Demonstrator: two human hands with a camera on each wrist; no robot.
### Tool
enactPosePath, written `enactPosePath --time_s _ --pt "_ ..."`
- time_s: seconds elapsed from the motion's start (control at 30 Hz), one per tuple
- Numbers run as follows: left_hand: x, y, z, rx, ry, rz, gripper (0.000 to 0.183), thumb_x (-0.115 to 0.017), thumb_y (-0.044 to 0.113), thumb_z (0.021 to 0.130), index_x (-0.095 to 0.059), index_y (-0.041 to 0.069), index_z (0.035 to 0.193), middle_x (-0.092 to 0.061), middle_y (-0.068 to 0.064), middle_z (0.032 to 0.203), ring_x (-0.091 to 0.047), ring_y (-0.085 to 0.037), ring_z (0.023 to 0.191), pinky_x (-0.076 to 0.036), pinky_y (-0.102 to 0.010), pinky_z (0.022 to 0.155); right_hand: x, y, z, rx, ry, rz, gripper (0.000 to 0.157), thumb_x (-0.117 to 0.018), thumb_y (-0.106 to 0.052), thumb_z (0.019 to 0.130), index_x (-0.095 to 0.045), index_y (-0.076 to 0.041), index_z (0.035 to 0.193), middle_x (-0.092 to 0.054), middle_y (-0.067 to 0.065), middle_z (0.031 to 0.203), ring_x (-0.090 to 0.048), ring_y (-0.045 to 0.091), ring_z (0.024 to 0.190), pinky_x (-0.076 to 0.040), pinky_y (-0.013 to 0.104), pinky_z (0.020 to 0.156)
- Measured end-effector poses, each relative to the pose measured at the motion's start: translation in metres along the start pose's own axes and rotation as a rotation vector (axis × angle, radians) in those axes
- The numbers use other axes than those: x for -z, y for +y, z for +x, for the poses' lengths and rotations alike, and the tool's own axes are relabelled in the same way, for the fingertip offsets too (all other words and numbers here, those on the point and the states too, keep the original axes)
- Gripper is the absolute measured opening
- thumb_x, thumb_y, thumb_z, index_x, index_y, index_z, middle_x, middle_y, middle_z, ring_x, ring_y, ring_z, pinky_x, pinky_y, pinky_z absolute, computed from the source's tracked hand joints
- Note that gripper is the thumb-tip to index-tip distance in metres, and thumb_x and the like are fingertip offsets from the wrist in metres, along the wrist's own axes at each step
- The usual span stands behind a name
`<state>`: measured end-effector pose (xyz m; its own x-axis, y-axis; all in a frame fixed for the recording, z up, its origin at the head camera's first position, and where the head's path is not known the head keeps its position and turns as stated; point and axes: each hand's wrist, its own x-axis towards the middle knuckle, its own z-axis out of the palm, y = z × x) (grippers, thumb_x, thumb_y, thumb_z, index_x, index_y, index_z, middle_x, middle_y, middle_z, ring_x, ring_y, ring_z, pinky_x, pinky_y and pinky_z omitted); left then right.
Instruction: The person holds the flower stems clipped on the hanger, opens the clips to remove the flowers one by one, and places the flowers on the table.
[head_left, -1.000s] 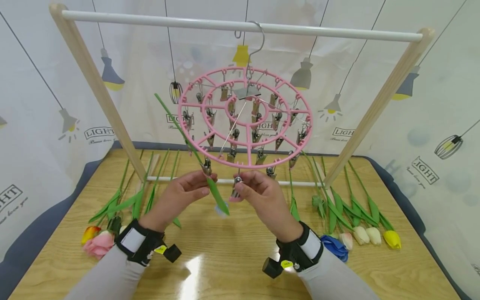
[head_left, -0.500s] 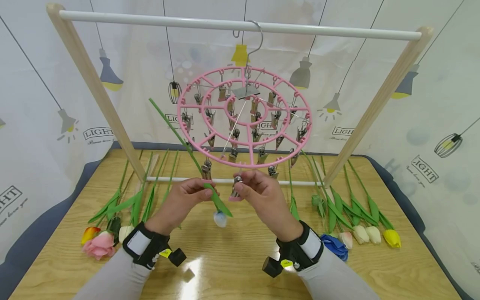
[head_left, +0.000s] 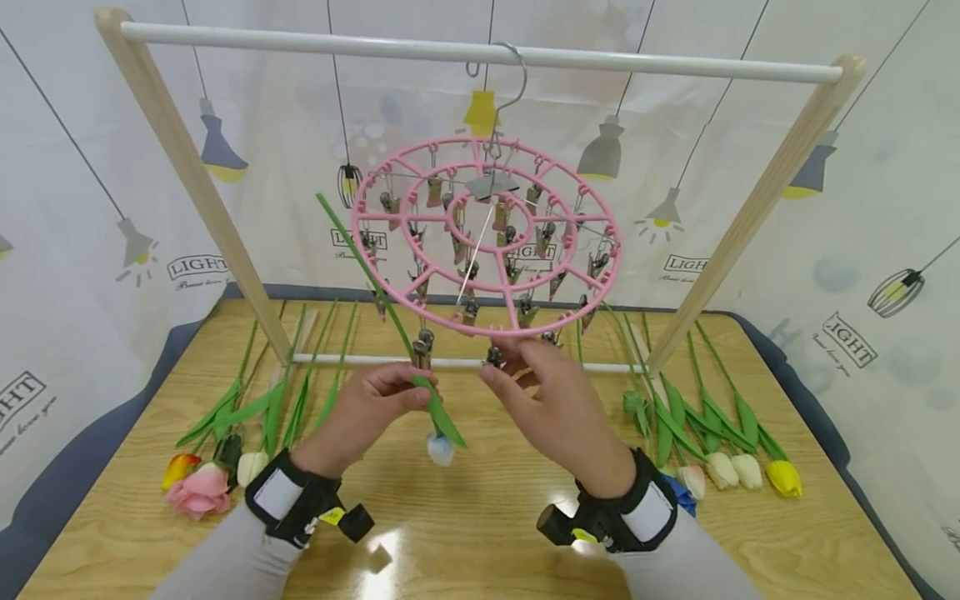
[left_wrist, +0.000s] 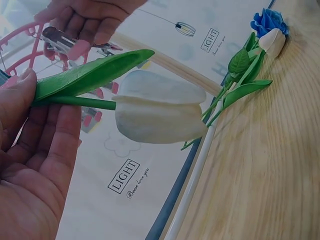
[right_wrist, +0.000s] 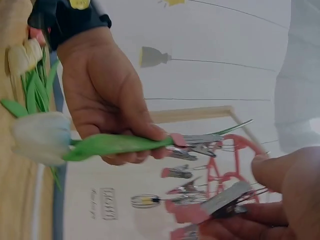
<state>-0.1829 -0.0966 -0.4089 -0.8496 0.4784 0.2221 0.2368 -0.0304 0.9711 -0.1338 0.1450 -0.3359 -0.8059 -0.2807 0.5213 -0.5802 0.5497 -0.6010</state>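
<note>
My left hand (head_left: 367,417) pinches an artificial tulip between thumb and fingers. The tulip (left_wrist: 160,107) hangs head-down, its pale bloom below the hand and its green stem (head_left: 352,246) slanting up left. Beside the stem, a metal clip (head_left: 422,346) with pink tips meets it at my fingertips; whether it bites the stem I cannot tell. My right hand (head_left: 562,408) has thumb and fingers curled about another clip (head_left: 492,357), which tilts against the fingers. Both clips hang from a round pink hanger (head_left: 375,217).
A wooden stand with a white bar (head_left: 300,39) carries the hanger by its hook (head_left: 522,75). Several artificial flowers lie on the table (head_left: 465,533), including a pink bloom (head_left: 198,490) at left and a yellow tulip (head_left: 783,478) at right. Several other clips dangle from the hanger.
The hanger has turned slightly, its front edge swinging right. Both front clips shifted right. The right hand has moved right and its wrist lower; the left hand and tulip have lowered slightly.
</note>
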Motion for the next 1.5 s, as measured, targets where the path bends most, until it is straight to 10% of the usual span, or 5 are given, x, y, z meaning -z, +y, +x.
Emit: enactPosePath --time_s 0.23,0.5,1.07,1.5 --pt "-0.008 0.007 -0.001 -0.016 -0.008 0.061 0.023 -0.064 0.025 0.088 -0.067 0.015 0.109 -0.064 -0.017 0.111 -0.061 -0.027 0.094 -0.054 -0.036 0.084 0.013 -0.022 -0.011 0.099 0.122 -0.238 0.034 -0.06 -0.037 0.09 -0.061 -0.013 0.114 -0.062 -0.002 0.097 -0.054 0.003 0.083 -0.054 0.025 0.063" --pt "-0.022 0.01 0.002 -0.029 -0.048 0.04 0.022 -0.064 0.024 0.088 -0.068 0.015 0.107 -0.065 -0.008 0.105 -0.061 -0.027 0.092 -0.055 -0.039 0.081 0.0 -0.024 -0.013 0.125 0.017 -0.022 0.04 -0.06 -0.033 0.091 -0.055 -0.014 0.126 -0.062 0.002 0.108 -0.054 0.007 0.099 -0.054 0.027 0.078" --pt "-0.044 0.016 0.008 -0.049 -0.065 0.135 0.017 -0.064 0.03 0.088 -0.068 0.018 0.099 -0.064 -0.003 0.1 -0.058 -0.021 0.075 -0.047 -0.027 0.06 -0.018 0.0 -0.003 -0.167 0.07 0.517 0.026 -0.066 -0.021 0.087 -0.063 -0.008 0.109 -0.064 0.011 0.105 -0.062 0.021 0.091 -0.055 0.034 0.079" --pt "-0.054 0.026 0.007 -0.009 -0.037 0.151 0.014 -0.063 0.028 0.089 -0.069 0.02 0.098 -0.06 -0.006 0.085 -0.044 -0.021 0.06 -0.037 -0.026 0.055 -0.016 0.002 -0.003 -0.123 0.051 0.582 0.015 -0.055 -0.016 0.094 -0.053 -0.003 0.101 -0.054 0.01 0.101 -0.054 0.026 0.081 -0.047 0.027 0.066"
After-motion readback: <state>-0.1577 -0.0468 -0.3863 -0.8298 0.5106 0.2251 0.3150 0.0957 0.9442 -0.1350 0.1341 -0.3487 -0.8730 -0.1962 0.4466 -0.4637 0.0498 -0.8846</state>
